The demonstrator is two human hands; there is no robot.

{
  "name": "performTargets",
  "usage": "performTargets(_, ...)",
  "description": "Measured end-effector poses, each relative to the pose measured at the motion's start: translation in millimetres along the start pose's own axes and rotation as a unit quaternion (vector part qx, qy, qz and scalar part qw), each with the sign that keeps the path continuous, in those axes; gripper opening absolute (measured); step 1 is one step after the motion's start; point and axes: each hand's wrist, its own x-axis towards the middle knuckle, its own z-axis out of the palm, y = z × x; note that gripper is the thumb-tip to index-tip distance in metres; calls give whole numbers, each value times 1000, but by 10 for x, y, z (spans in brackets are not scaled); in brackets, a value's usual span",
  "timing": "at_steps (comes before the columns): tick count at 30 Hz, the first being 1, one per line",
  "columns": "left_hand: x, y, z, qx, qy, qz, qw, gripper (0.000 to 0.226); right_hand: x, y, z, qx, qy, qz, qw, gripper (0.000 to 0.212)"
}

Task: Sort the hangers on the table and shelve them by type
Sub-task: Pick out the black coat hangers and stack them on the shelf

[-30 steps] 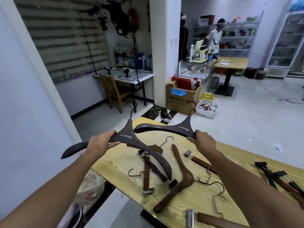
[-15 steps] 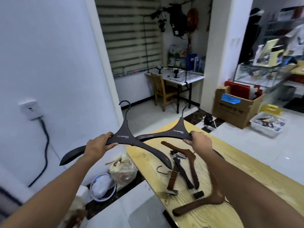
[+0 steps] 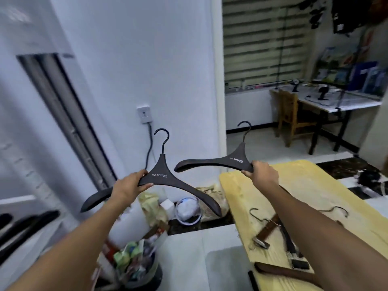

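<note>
Left hand [image 3: 128,186]: grip closed around the left arm of a dark hanger [image 3: 161,177], beside its neck. Right hand [image 3: 261,173]: grip closed on the right end of a second dark hanger [image 3: 228,161]. Both hangers bear white lettering ending "IMPRESSION". Both arms are extended forward, hangers held hooks-up in the air, left of the yellow surface [image 3: 310,185].
</note>
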Motion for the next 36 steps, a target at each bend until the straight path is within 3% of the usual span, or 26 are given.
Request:
performTargets(14, -1669, -1188, -816, 54, 42, -215, 974, 47, -402, -1762, 392, 63, -70, -186, 978, 36)
performTargets(23, -2953, -1615, -1173, 65, 43, -344, 936, 48, -1151, -2650, 539, 80, -88, -282, 952, 36)
performTargets(29, -3953, -1856, -1322, 16, 37, -435, 900, 61, -1731, -3083, 537, 97, -85, -343, 930, 39)
performTargets(36, -4838, -1984, -1407, 8, 68, -540, 839, 54, -2457, -3524, 602, 103, -98, -408, 902, 42)
